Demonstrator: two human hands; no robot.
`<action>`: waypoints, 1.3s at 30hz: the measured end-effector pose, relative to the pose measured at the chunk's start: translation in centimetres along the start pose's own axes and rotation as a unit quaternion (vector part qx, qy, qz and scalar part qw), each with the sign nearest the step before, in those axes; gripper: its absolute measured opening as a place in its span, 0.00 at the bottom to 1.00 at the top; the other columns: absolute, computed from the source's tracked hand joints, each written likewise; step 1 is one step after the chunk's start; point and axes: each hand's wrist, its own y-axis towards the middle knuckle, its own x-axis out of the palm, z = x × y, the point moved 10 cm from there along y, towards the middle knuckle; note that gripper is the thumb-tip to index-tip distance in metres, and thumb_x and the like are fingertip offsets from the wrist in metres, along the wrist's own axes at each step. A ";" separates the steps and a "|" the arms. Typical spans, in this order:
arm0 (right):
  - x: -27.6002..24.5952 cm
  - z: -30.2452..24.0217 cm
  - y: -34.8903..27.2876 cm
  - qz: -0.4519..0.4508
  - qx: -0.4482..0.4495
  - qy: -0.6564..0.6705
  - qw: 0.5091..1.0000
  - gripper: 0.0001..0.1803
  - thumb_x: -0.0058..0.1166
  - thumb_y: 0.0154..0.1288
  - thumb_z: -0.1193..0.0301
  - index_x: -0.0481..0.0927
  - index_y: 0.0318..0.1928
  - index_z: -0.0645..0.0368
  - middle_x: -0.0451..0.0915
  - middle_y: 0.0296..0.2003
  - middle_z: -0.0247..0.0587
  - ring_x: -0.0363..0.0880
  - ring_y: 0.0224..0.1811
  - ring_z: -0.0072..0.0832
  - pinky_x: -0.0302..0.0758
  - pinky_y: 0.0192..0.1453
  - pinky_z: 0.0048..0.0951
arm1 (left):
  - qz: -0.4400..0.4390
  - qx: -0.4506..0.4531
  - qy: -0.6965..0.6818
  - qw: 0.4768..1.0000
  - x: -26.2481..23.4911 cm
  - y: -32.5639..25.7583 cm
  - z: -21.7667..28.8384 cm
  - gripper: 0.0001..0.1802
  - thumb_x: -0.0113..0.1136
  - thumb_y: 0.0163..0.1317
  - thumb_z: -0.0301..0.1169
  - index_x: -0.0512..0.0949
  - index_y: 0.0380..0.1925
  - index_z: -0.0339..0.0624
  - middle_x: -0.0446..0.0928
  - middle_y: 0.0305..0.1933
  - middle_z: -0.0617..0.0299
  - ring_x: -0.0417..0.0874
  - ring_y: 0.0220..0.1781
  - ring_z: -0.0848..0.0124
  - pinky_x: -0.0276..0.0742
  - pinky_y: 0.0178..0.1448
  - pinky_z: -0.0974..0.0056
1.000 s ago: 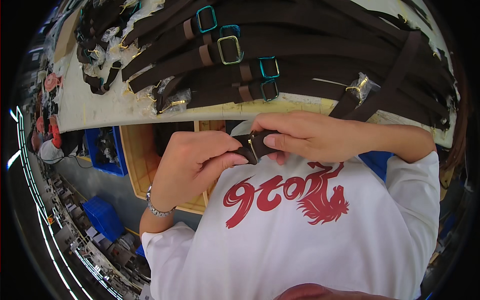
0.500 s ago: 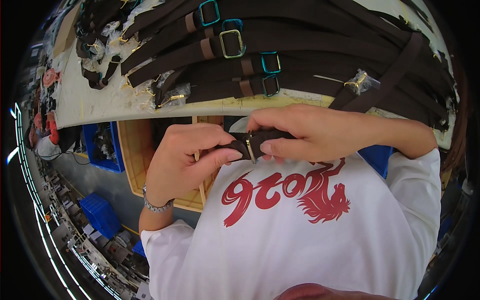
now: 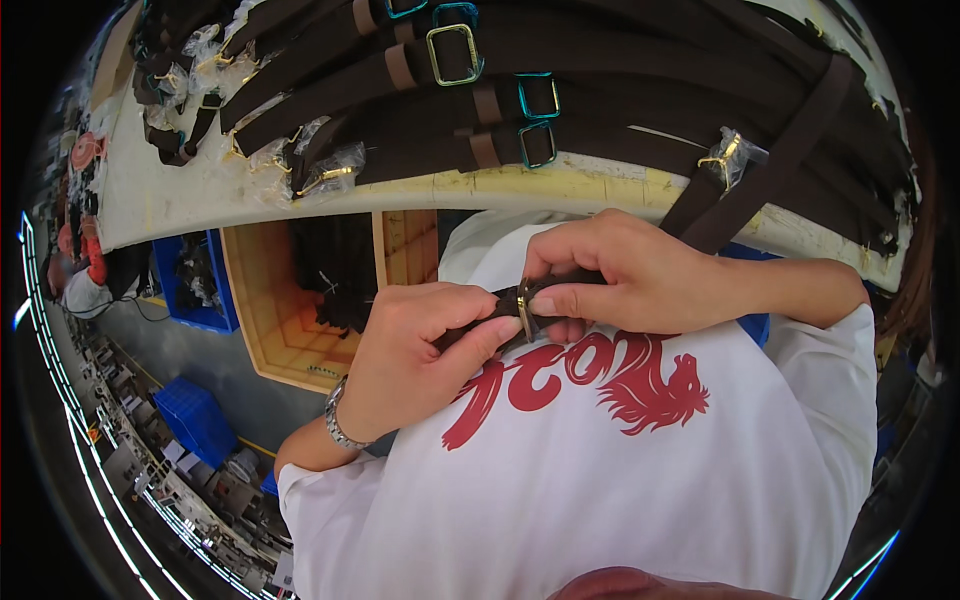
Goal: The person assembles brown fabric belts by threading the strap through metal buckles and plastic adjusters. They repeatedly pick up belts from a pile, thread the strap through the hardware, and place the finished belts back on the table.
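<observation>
In front of my chest a dark brown webbing strap [image 3: 573,290] runs between my two hands, with a gold-coloured metal buckle [image 3: 525,312] on it. My left hand [image 3: 420,345] pinches the strap on the buckle's left side, thumb and forefinger pressed together. Close on the other side, my right hand [image 3: 630,275] grips the strap, its thumb lying against the buckle. Fingers cover much of the strap, so how it threads through the buckle is hidden.
Many dark straps with brown loops and square buckles [image 3: 454,54] cover the pale table [image 3: 440,187]. Metal hooks in clear plastic [image 3: 335,175] lie near its edge. Below stand a yellow crate [image 3: 262,330] holding dark material and blue bins [image 3: 195,420]. Another person [image 3: 88,293] is at far left.
Both hands have shifted slightly right with the strap and buckle. The left hand has turned and moved closer to the buckle. The table sits a little higher and further left in view.
</observation>
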 end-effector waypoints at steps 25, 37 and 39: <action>-1.5 -3.4 -1.7 0.167 -0.247 -0.229 0.927 0.24 0.73 0.67 0.67 0.78 0.59 0.58 0.86 0.47 0.48 0.86 0.43 0.50 0.82 0.47 0.44 | 0.005 -0.157 -0.283 0.946 0.5 1.3 -4.2 0.05 0.69 0.73 0.24 0.88 0.43 0.32 0.85 0.33 0.68 0.77 0.28 0.83 0.72 0.33 0.75; -1.7 -2.1 -2.7 0.201 -0.283 -0.223 0.911 0.30 0.81 0.60 0.64 0.82 0.59 0.60 0.87 0.51 0.46 0.87 0.50 0.48 0.84 0.54 0.42 | 0.010 -0.188 -0.437 0.879 3.2 1.0 -4.4 0.10 0.68 0.74 0.23 0.84 0.51 0.30 0.85 0.35 0.64 0.79 0.29 0.82 0.73 0.35 0.74; -1.7 -2.2 -3.1 0.207 -0.290 -0.216 0.909 0.30 0.81 0.59 0.65 0.83 0.59 0.60 0.87 0.52 0.46 0.87 0.52 0.47 0.84 0.55 0.41 | 0.030 -0.151 -0.380 0.912 2.7 0.6 -4.4 0.11 0.68 0.73 0.22 0.83 0.53 0.30 0.85 0.37 0.63 0.81 0.30 0.81 0.75 0.36 0.73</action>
